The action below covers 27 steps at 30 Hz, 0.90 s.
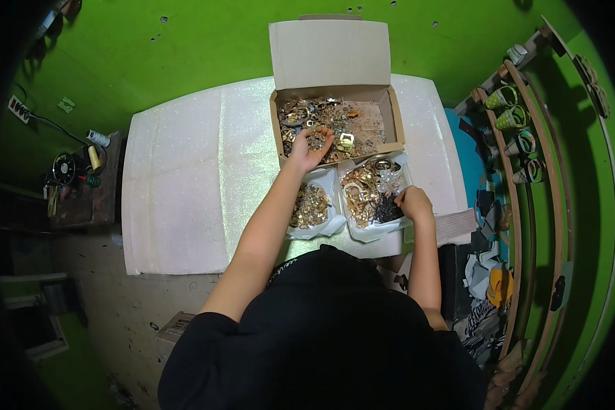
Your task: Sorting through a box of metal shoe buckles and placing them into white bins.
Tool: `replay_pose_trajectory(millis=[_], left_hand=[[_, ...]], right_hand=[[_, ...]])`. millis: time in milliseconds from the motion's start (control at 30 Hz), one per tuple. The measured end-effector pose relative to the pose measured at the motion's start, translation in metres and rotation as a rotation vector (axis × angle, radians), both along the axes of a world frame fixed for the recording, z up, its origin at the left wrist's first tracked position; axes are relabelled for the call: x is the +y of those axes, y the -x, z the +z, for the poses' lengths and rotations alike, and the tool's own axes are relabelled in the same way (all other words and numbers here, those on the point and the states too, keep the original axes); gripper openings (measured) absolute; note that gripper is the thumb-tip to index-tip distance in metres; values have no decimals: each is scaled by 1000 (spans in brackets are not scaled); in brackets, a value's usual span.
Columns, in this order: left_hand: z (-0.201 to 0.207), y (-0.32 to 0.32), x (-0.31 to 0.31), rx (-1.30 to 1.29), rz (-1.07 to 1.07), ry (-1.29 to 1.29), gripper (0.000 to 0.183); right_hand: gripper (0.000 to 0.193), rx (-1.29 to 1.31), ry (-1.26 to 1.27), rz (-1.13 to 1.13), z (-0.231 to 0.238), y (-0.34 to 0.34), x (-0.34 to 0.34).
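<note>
My left hand is cupped with its fingers curled, over the near left part of an open cardboard box. Small shiny metal pieces show within the curl of its fingers. Inside the box lies a heap of gold and silver metal fittings, with a square gold buckle among them. My right hand is closed at the right side of a plastic-lined tray, beside a clump of small black pieces; what its fingertips hold is hidden. Gold and silver fittings fill the rest of that tray.
Left of it, another plastic-lined tray holds small gold pieces. Both trays and the box stand on a shiny white tabletop. A wooden rack with sandals leans on the right wall; thread spools stand on a dark side table.
</note>
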<state>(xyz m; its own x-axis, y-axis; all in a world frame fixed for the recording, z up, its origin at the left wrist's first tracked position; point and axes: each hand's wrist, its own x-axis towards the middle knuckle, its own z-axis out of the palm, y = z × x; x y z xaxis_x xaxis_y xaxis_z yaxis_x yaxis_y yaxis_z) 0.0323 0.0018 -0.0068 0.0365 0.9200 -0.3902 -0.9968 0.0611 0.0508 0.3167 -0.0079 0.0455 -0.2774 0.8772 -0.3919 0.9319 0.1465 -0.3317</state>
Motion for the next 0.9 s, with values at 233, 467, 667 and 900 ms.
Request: replay_pose_trajectory(millis=[233,467,667,900], left_hand=[[9,-2,-4,29,-2,40,15],[5,-2,-3,83,-15,15,16],[-10,5,0,127,-58,54,20],[-1,-1,-1,96,-29,106,18]], right_hand=[[15,6,-285,42,13,52,5],[18,402,-452,234,32,149,14],[20,524,-677,378,17,179,29],[13,602,-659,384,13,173,37]])
